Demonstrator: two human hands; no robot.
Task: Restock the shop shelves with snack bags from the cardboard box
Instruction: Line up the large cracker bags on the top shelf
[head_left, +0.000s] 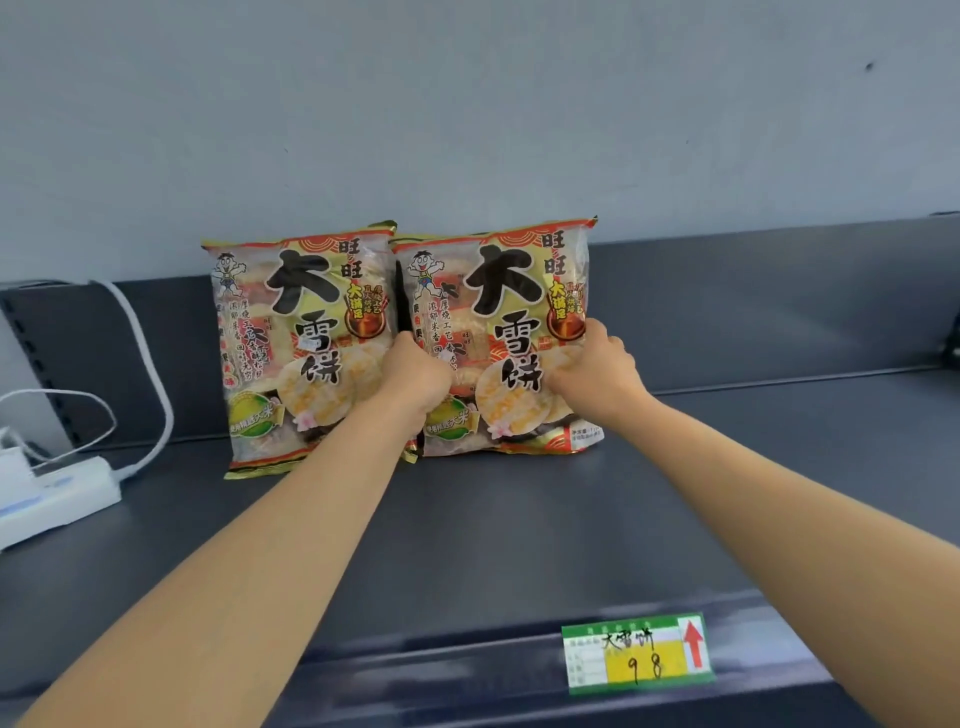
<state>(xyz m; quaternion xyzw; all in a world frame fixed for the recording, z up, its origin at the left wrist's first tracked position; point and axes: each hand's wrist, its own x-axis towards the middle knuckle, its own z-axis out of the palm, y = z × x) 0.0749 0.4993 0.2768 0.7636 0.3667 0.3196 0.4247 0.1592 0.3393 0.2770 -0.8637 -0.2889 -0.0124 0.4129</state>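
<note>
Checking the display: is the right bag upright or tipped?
Upright: right snack bag stands on its bottom seam, left hand and right hand gripping its sides.

The person is showing only bare skin: a long left forearm (249, 545) and right forearm (779, 493), each narrowing to a slim wrist and ending in a bare left hand (415, 382) and right hand (597, 374).

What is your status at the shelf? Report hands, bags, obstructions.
Hands: left hand and right hand grip the right-hand bag, upright at shelf back. Beside it, second bag standing. Off left, power strip, not blocking.
</note>
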